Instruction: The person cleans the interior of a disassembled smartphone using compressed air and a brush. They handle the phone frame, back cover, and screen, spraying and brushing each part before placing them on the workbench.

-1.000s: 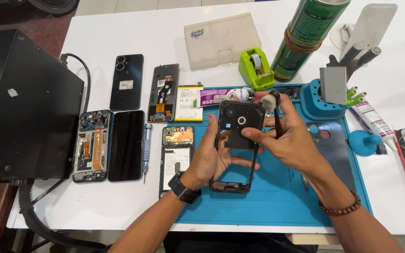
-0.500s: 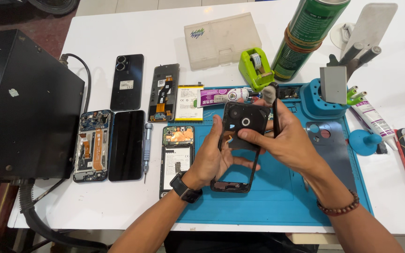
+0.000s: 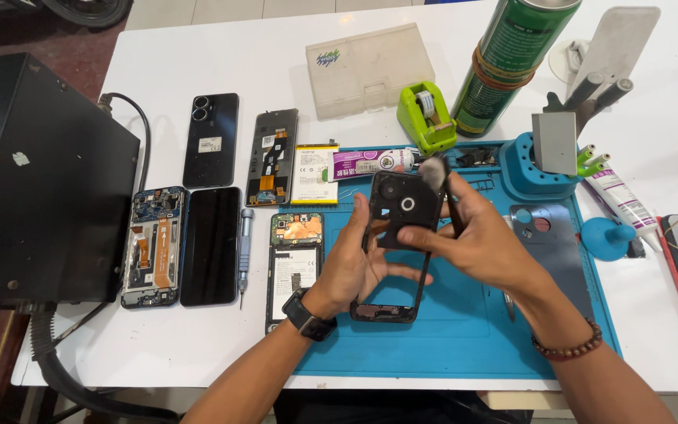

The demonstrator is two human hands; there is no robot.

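Observation:
My left hand (image 3: 352, 265) grips the left side of a black phone back frame (image 3: 399, 213) with a camera cutout, holding it tilted above the blue work mat (image 3: 464, 345). My right hand (image 3: 484, 245) rests its fingers across the frame's front and holds a thin black brush (image 3: 433, 173). The brush's grey bristles sit at the frame's top right corner. The frame's lower end (image 3: 384, 312) touches the mat. A dark watch is on my left wrist and a bead bracelet on my right.
Left of the mat lie an opened phone (image 3: 295, 263), a screwdriver (image 3: 245, 245), a dark screen (image 3: 211, 245), another opened phone (image 3: 153, 245) and a big black box (image 3: 41, 180). Behind stand a tape dispenser (image 3: 427, 118), a green can (image 3: 512, 67) and a blue tool holder (image 3: 539, 169).
The brush tip has shifted slightly left and down, closer to the frame's top corner. Both hands keep their hold and the frame has barely moved.

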